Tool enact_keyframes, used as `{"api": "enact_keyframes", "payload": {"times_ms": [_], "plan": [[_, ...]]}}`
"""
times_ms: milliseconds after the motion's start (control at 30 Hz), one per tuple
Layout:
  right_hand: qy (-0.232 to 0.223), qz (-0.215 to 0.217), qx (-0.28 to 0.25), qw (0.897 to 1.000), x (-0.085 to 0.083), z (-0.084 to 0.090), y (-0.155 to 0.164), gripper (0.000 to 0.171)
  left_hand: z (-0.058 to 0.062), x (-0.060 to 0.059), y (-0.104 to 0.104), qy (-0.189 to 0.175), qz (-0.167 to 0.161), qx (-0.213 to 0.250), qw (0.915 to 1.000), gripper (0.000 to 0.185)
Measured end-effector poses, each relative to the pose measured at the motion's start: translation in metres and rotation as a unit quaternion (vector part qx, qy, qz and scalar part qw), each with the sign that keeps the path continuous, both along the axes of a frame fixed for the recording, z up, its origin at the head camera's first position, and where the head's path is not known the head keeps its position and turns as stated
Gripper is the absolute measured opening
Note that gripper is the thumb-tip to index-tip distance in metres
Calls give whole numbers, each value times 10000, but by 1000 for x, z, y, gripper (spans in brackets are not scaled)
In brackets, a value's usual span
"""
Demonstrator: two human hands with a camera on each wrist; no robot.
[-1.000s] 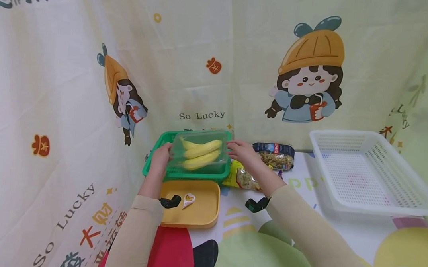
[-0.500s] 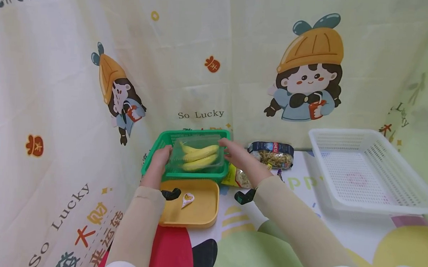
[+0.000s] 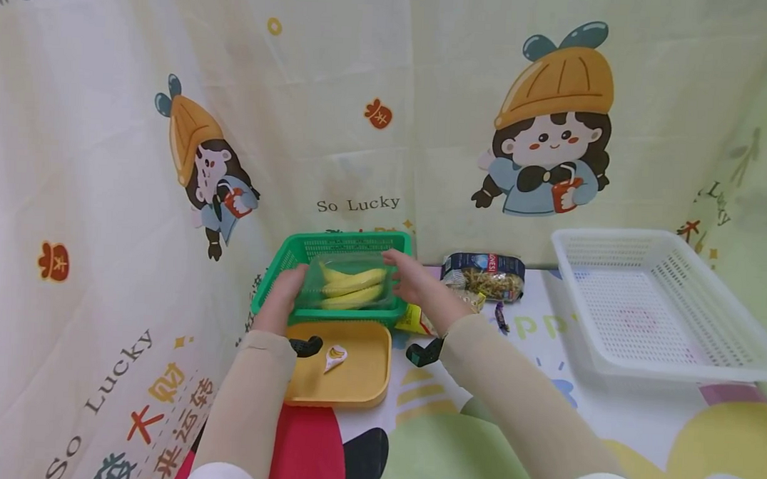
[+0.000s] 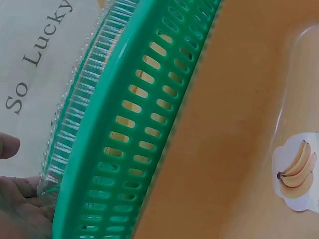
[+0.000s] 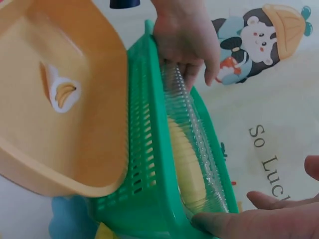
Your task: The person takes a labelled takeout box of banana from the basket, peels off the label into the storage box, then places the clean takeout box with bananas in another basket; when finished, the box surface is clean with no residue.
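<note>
A clear plastic box (image 3: 313, 273) with yellow bananas (image 3: 353, 288) inside sits in the green basket (image 3: 348, 314), seen in the head view. At its left end is my left hand (image 3: 282, 296); in the right wrist view that left hand (image 5: 185, 37) reaches over the basket rim, fingertips at the box end, thumb held off. My right hand (image 3: 417, 278) is at the opposite end, fingers extended. One right fingertip touches the rim corner beside the box in the right wrist view, the thumb apart. Neither hand is wrapped round the box.
A yellow-orange tray (image 3: 377, 386) with a banana sticker (image 3: 335, 358) stands in front of the basket. Bagged pasta (image 3: 488, 278) and a yellow packet (image 3: 413, 319) lie to its right, near a small dark wrapped piece (image 3: 501, 318). A white basket (image 3: 693, 369) stands far right.
The box of bananas has come down into the green basket. My right hand has moved left, closer to the basket's right end, and the left hand has eased off slightly.
</note>
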State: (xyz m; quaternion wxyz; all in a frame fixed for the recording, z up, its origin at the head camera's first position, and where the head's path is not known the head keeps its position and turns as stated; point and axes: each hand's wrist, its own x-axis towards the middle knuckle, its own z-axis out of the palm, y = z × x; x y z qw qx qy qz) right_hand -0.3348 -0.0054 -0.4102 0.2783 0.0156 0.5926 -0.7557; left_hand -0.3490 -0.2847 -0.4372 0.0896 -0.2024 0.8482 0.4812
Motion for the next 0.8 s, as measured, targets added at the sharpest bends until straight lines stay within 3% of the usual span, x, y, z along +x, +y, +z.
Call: {"api": "enact_keyframes", "payload": {"times_ms": [233, 367, 500, 633, 800], "plan": [[-27, -327, 20, 9995, 3, -4, -2, 69, -2, -3, 4, -96, -295, -76, 9995, 70], [62, -234, -186, 9995, 7, -8, 6, 66, -3, -1, 3, 93, -397, -185, 9990, 69], [451, 47, -456, 9979, 18, -10, 25, 61, -6, 4, 5, 499, -477, -755, 9948, 67], [708, 105, -519, 9961, 30, -9, 52, 56, -7, 12, 16, 1250, -659, -1436, 9795, 58], [804, -205, -566, 9949, 43, -9, 89, 53, -4, 33, 38, 2020, -1287, -1753, 9549, 51]]}}
